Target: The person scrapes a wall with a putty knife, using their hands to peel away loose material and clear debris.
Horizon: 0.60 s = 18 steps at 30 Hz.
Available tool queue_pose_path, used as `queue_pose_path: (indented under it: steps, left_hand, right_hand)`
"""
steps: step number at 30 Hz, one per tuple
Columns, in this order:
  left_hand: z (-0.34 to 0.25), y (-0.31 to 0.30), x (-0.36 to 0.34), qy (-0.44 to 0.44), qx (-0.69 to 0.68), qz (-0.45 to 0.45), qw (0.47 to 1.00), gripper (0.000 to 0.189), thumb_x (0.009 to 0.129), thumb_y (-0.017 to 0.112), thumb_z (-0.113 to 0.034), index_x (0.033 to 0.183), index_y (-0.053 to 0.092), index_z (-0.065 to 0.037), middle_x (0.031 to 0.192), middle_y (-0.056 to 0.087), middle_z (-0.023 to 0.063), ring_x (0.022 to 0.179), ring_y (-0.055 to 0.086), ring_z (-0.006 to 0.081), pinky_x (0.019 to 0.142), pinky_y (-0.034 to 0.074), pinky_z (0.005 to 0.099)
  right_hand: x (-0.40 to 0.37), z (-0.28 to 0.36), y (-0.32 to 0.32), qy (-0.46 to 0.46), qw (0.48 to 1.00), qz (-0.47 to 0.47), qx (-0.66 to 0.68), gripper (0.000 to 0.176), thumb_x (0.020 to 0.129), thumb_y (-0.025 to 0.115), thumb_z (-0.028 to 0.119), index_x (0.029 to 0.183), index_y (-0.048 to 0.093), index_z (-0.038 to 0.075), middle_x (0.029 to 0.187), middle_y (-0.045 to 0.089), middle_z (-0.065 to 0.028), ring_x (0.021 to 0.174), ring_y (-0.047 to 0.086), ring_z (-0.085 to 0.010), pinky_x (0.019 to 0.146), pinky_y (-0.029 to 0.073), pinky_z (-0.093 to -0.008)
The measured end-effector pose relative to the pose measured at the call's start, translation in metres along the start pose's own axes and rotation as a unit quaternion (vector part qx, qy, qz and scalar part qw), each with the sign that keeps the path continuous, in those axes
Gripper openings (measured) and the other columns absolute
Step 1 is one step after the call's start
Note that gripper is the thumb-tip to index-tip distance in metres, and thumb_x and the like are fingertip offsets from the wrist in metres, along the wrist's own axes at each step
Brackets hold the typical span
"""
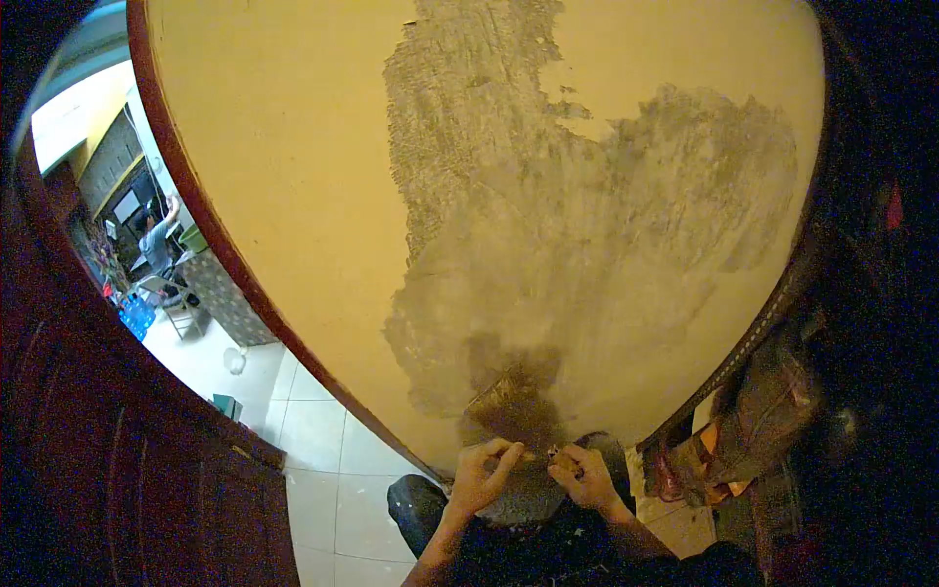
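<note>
In front of me stands a yellow wall [313, 215] with a large rough grey-brown patch [587, 215] where the paint is gone. Low on the patch is a darker, damp-looking area [514, 391]. My left hand [481, 476] is close before it, thumb and forefinger pinched together, with whatever they hold too small to name. A short distance to its right, my right hand [585, 477] has its fingers curled round a small brownish thing with a dark tip, which I cannot make out. My knees show on both sides of the hands.
A dark red door [147, 479] and door frame [210, 220] are on the left. Beyond the doorway, a person [161, 240] sits by a folding chair [176, 305] on a white tiled floor [313, 430]. Brown bundled items [743, 430] crowd the dark right side.
</note>
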<state>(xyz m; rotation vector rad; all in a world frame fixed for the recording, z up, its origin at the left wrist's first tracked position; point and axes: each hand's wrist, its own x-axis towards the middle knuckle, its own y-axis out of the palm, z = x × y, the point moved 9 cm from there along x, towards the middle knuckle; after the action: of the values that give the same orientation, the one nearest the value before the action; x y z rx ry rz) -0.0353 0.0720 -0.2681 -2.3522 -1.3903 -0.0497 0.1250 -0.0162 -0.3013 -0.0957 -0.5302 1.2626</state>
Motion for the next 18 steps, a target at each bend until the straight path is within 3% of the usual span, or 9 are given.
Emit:
queue_pose_path:
  steps: [7,14,16,18]
  left_hand:
    - [0.017,-0.004,-0.009,0.002,-0.001,0.010,1.000,0.022,0.096,0.063,-0.020,0.089,0.075,-0.004,0.082,0.074,0.0122,0.073,0.071,0.0185,0.070,0.053,0.0306]
    - [0.000,-0.010,-0.010,0.023,0.004,-0.001,1.000,0.023,0.096,0.063,-0.022,0.089,0.076,-0.004,0.083,0.074,0.0120,0.074,0.071,0.0186,0.070,0.053,0.0307]
    - [0.004,-0.009,-0.011,-0.021,-0.006,0.007,1.000,0.024,0.096,0.063,-0.022,0.089,0.076,-0.003,0.083,0.074,0.0123,0.075,0.071,0.0183,0.072,0.053,0.0305]
    - [0.001,-0.009,-0.009,-0.007,-0.012,0.004,1.000,0.024,0.096,0.063,-0.021,0.088,0.075,-0.002,0.083,0.075,0.0118,0.076,0.071,0.0177,0.072,0.053,0.0304]
  right_hand:
    - [-0.002,0.007,0.014,0.019,0.999,0.027,-0.023,0.033,0.085,0.071,0.024,0.070,0.048,0.006,0.057,0.044,-0.0094,0.049,0.042,-0.0259,0.049,0.037,-0.0386]
    - [0.000,0.013,0.015,0.012,1.000,0.024,0.001,0.032,0.084,0.072,0.021,0.070,0.047,0.005,0.057,0.044,-0.0091,0.048,0.041,-0.0254,0.049,0.038,-0.0378]
    - [-0.001,0.021,0.010,-0.037,0.999,-0.011,-0.024,0.030,0.084,0.073,0.021,0.072,0.050,0.005,0.057,0.044,-0.0094,0.048,0.043,-0.0252,0.049,0.038,-0.0378]
    - [0.001,0.022,0.008,-0.038,0.999,-0.003,-0.013,0.028,0.084,0.073,0.021,0.074,0.053,0.006,0.057,0.045,-0.0096,0.048,0.044,-0.0261,0.049,0.039,-0.0376]
